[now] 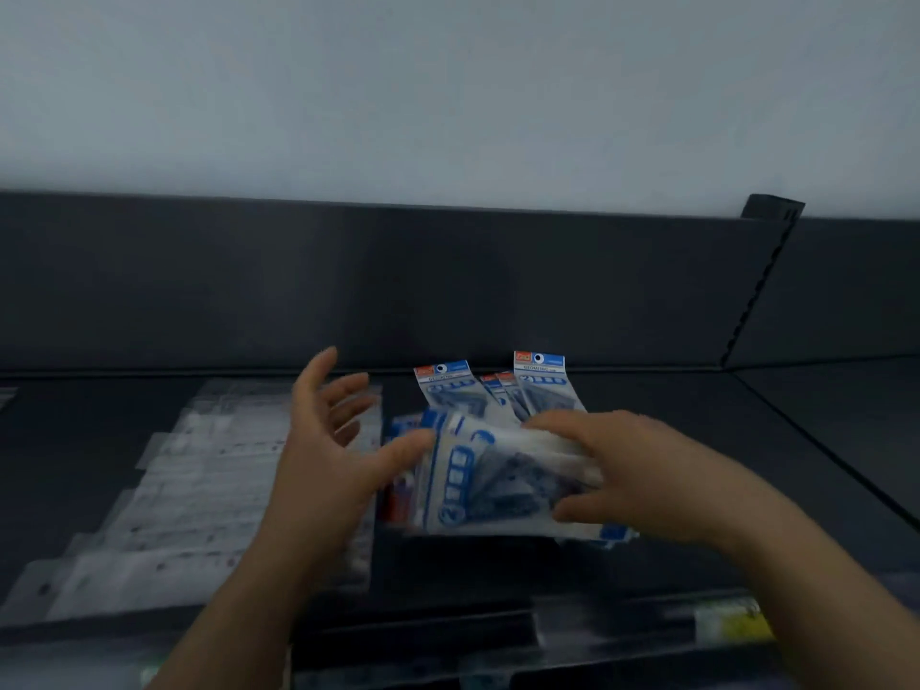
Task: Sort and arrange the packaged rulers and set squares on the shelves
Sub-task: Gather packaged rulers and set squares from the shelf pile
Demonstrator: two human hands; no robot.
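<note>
Right hand [642, 470] grips blue pack [478, 483] marked 2; left hand [323, 440] spread

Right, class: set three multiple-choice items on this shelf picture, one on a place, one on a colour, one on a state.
1. The clear ruler packs lie: A right of the standing packets; B left of them; C on top of them.
2. Main print colour of the standing packets: A blue; B green; C yellow.
3. The right grip: A lies flat and open; B hangs empty; C holds a bundle of packets.
Answers: 1 B, they spread over the shelf on the left. 2 A, blue headers show. 3 C, fingers and thumb curl round the bundle.
</note>
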